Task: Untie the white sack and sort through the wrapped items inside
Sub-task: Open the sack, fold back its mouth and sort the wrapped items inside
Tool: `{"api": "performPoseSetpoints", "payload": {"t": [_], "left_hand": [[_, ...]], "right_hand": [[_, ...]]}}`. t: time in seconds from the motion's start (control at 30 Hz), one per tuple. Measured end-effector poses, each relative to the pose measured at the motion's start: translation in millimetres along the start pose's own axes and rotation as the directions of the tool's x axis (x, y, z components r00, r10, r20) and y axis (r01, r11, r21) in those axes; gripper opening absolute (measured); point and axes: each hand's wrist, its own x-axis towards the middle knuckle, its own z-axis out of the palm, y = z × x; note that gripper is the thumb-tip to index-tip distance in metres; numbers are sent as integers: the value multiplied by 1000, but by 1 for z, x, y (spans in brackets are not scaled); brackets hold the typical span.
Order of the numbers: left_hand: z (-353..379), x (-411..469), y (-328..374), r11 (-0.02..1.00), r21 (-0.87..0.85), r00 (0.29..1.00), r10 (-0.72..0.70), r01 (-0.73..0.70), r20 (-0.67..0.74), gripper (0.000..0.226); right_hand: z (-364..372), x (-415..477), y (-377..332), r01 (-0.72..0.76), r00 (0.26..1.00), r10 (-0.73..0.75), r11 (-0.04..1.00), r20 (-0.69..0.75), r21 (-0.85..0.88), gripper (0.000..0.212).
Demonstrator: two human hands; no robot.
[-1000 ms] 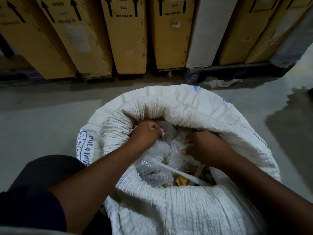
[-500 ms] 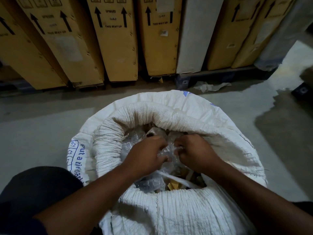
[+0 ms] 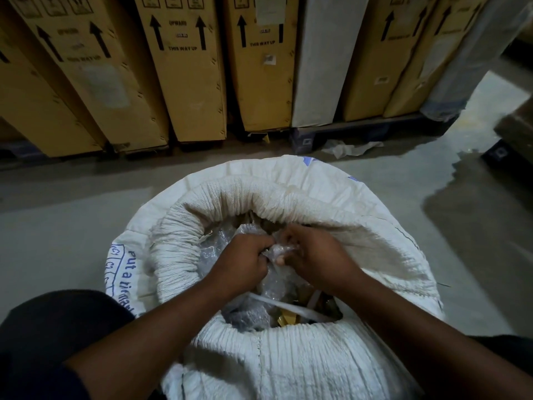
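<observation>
The white sack (image 3: 288, 359) stands open on the floor, its woven top rolled down into a thick rim. Inside lie several items wrapped in clear bubble wrap (image 3: 216, 249), with some yellow pieces (image 3: 287, 320) and a white strap (image 3: 277, 304) near the front. Both hands are inside the mouth of the sack. My left hand (image 3: 245, 261) and my right hand (image 3: 314, 258) pinch the same bubble-wrapped item (image 3: 281, 251) between them, fingers closed on it. What the wrap holds is hidden.
Tall yellow cartons (image 3: 190, 70) marked "THIS WAY UP" and a white-wrapped one (image 3: 323, 59) lean in a row on a pallet behind the sack. A crumpled scrap of plastic (image 3: 352, 147) lies on the grey floor. My dark-clothed knee (image 3: 57, 321) is at lower left.
My hands have come together in the middle of the sack, onto one wrapped item. The camera has tilted up slightly, so the sack sits lower in view.
</observation>
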Motion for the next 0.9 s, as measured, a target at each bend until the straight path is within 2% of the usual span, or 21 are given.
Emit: {"api": "performPoseSetpoints", "payload": {"t": [0.07, 0.1, 0.17, 0.23, 0.3, 0.47, 0.57, 0.63, 0.7, 0.77, 0.8, 0.9], "left_hand": [[0, 1, 2, 1000, 21, 1000, -8, 8, -5, 24], [-1, 1, 3, 999, 27, 1000, -21, 21, -5, 23], [-2, 4, 4, 998, 41, 999, -36, 36, -1, 19], [-3, 5, 5, 998, 48, 1000, -28, 27, 11, 20], [-5, 5, 10, 999, 47, 1000, -1, -1, 25, 23], [-9, 2, 14, 995, 78, 998, 55, -55, 5, 24], [-11, 5, 17, 995, 84, 997, 65, -62, -31, 28], [-15, 9, 18, 993, 91, 997, 74, -72, -15, 15], [-21, 10, 17, 993, 103, 999, 52, -53, 12, 5], [-31, 6, 14, 981, 194, 998, -20, 10, 52, 23], [-36, 4, 12, 958, 283, 995, -65, 40, 81, 32], [-48, -1, 7, 863, 495, 950, -232, 103, 208, 56]], "right_hand": [[-2, 0, 3, 22, 999, -19, 996, 32, -90, 39], [-2, -1, 4, 79, 997, -74, 977, 35, -199, 41], [1, -2, 4, 229, 971, -234, 872, 43, -432, 34], [4, -2, 1, 290, 954, -290, 812, 81, -507, 35], [9, 0, 1, 308, 949, -298, 808, 101, -503, 48], [10, -1, -2, 294, 948, -317, 835, 30, -465, 30], [14, -3, -1, 268, 953, -303, 854, -7, -447, 33], [13, -2, 1, 211, 970, -242, 879, -20, -427, 36], [8, -3, 3, 145, 983, -177, 910, -49, -388, 25], [2, -2, 8, 75, 993, -96, 961, -68, -268, 13], [-2, -1, 10, 39, 998, -48, 978, -39, -204, 15], [-10, 0, 18, -57, 986, 69, 995, 154, -83, 15]]}}
